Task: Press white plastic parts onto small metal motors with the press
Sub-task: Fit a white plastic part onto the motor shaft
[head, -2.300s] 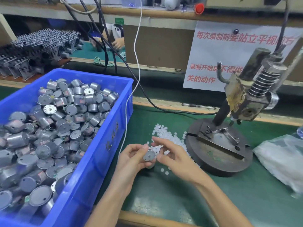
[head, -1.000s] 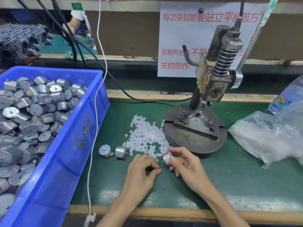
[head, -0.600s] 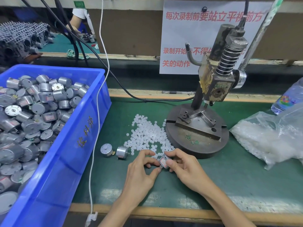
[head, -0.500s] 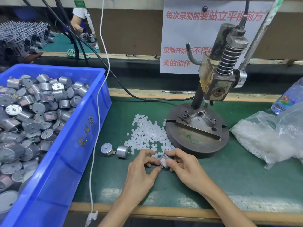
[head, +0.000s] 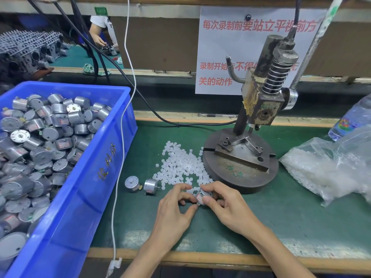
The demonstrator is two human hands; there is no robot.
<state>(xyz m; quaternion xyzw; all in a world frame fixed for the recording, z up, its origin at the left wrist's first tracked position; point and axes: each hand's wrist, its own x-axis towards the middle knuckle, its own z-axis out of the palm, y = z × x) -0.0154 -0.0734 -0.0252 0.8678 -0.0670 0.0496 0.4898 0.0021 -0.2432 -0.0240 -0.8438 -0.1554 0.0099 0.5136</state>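
Note:
My right hand (head: 226, 205) grips a small metal motor (head: 202, 195) just above the green mat, in front of the press base. My left hand (head: 174, 207) meets it from the left, thumb and fingertips pinched at the motor's end; a white part there is too small to make out. A loose pile of white plastic parts (head: 180, 165) lies just beyond both hands. The hand press (head: 261, 109) stands on its round base (head: 241, 175) behind my right hand, with nothing in its fixture. Two more motors (head: 131, 183) (head: 151, 186) lie on the mat left of my hands.
A blue crate (head: 84, 177) full of several motors fills the left side. A clear bag of white parts (head: 329, 169) and a water bottle (head: 349, 121) sit at the right. A white cable (head: 120, 157) hangs along the crate. The bench's wooden front edge (head: 220, 257) runs below my wrists.
The view has swung right since the oldest frame. My hands have come down to the mat by the white parts; my left fingertips moved up against the motor held in my right hand.

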